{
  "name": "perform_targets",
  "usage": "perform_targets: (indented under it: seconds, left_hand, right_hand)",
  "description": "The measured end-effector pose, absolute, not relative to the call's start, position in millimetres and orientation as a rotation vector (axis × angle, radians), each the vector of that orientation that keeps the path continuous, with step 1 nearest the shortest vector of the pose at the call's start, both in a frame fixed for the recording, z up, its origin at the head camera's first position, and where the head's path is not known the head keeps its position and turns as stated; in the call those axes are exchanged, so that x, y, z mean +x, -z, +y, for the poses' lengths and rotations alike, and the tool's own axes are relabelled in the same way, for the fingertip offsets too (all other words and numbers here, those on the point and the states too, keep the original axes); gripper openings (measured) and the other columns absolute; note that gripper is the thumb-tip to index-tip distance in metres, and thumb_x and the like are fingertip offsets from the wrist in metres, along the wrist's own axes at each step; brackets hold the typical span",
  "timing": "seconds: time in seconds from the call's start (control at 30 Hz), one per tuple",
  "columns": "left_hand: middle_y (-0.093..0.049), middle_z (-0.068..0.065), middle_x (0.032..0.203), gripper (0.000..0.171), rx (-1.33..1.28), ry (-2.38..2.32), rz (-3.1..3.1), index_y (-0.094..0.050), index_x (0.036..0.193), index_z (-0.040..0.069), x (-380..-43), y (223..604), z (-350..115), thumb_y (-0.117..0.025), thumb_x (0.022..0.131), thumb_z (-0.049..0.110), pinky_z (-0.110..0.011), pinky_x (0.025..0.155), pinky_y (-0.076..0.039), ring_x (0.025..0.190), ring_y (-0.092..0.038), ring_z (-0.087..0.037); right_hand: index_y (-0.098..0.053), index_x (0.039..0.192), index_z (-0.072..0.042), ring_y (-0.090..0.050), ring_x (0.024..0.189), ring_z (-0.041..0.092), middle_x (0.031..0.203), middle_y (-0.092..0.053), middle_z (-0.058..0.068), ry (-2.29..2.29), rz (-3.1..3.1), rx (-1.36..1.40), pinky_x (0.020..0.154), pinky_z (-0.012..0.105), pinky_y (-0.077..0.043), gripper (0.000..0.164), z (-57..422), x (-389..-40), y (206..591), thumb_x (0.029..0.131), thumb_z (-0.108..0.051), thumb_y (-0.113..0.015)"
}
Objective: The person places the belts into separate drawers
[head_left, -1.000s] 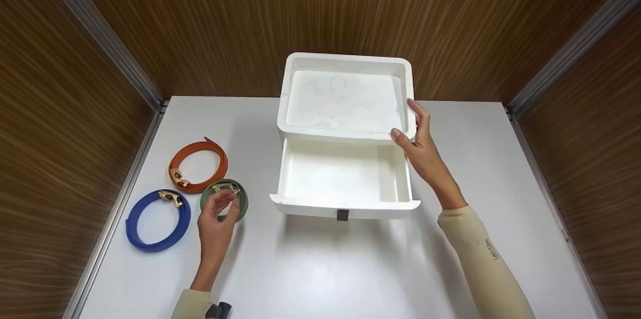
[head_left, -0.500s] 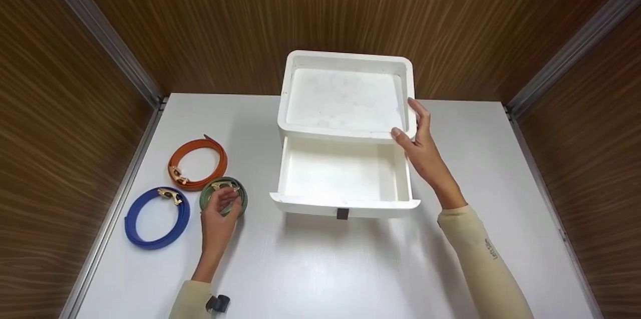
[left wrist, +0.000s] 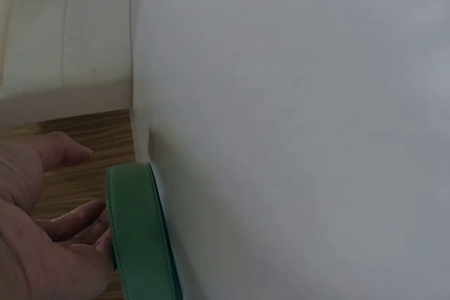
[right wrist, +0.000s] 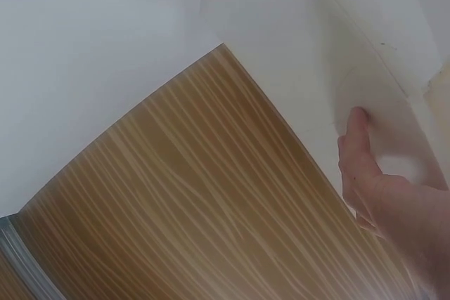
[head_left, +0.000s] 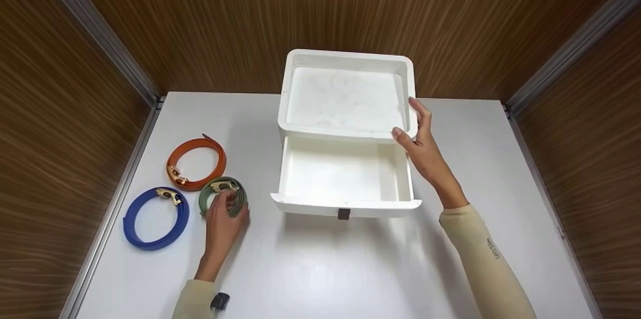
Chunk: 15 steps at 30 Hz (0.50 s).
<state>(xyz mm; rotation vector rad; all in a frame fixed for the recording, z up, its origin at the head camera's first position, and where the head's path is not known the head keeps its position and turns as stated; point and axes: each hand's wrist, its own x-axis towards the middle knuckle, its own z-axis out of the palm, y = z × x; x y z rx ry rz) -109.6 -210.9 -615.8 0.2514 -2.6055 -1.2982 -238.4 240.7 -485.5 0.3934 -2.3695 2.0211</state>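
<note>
My left hand (head_left: 224, 226) reaches down over a coiled green belt (head_left: 204, 200) with a gold buckle. Its fingers lie over the coil and its thumb is at the right side. In the left wrist view the thumb stands apart from the green belt (left wrist: 140, 233), while the other fingertips meet its edge. My right hand (head_left: 425, 151) holds the front right corner of a white drawer unit (head_left: 345, 134), thumb over the rim and fingers along the side. The unit's upper drawer (head_left: 345, 171) is pulled out, with nothing inside.
A coiled orange belt (head_left: 220, 151) touches or nearly touches the green one. Left of them lies a coiled blue belt (head_left: 131, 224). All rest on a white table (head_left: 320, 269) with wood-grain panels (head_left: 345, 3) at the back and sides.
My left hand has lowered onto the green belt and shifted slightly right, its thumb moving out toward the coil's right side. The right hand keeps its hold on the drawer unit.
</note>
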Motion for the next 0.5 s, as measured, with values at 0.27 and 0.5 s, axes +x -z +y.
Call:
perform_targets:
  seconds: [0.27, 0.5]
  left_hand:
    - [-0.067, -0.028, 0.121, 0.037, 0.249, 1.279, -2.688, -0.067, 0.123, -0.012, -113.8, 613.1, -208.8, -0.083, 0.093, 0.003, -0.057, 0.103, -0.053, 0.114, -0.066, -0.044]
    - [-0.067, -0.026, 0.112, 0.025, 0.224, 1.249, -2.725, -0.072, 0.108, -0.013, -113.7, 613.3, -212.1, -0.083, 0.09, 0.0, -0.06, 0.103, -0.052, 0.11, -0.066, -0.045]
  right_hand:
    - [-0.011, 0.172, -0.019, -0.038, 0.141, 0.029, 0.166, -0.027, 0.013, -1.984, -2.386, 0.379, 0.107, 0.049, -0.046, 0.081, 247.3, -242.5, 482.2, 0.107, -0.018, -0.06]
    - [-0.011, 0.172, -0.02, -0.038, 0.14, 0.028, 0.165, -0.027, 0.013, -2.009, -2.379, 0.374, 0.103, 0.045, -0.048, 0.081, 248.7, -243.0, 483.3, 0.108, -0.017, -0.06]
